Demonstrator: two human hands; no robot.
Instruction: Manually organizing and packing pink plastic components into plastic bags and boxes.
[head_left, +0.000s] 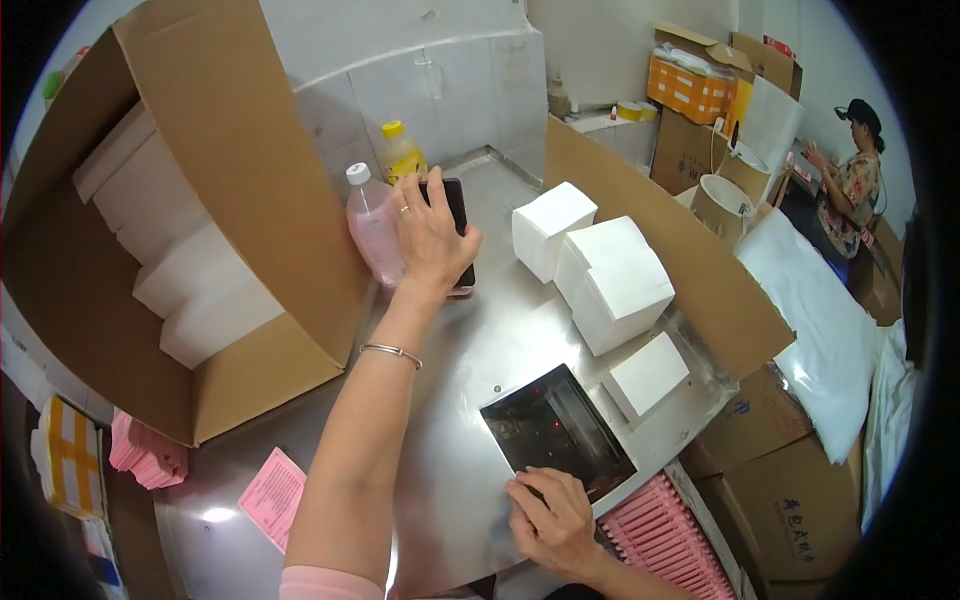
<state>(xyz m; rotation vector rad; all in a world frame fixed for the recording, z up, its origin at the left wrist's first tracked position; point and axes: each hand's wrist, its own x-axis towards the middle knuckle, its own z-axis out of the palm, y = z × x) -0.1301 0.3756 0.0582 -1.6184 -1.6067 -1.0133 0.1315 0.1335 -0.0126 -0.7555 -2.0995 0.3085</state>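
My left hand [428,235] reaches across the metal table and is closed around the edge of a black smartphone [458,212], which stands upright. Just left of it are a bottle of pink liquid [370,225] with a white cap and a yellow-capped bottle [402,152]. My right hand [555,518] is low, with curled fingers, at the near edge of a dark rectangular panel [556,430] set in the table. Whatever lies between those fingers is too small to make out. White boxes [612,280] stand beyond the panel, and a smaller white box [647,378] lies right of it.
A large open carton [270,180] on the left holds several white boxes [190,255]. A pink printed card [273,497] lies near my left forearm. Pink strips [670,540] fill a container by my right arm. A cardboard sheet [660,240] borders the right. Another person [850,190] works far right.
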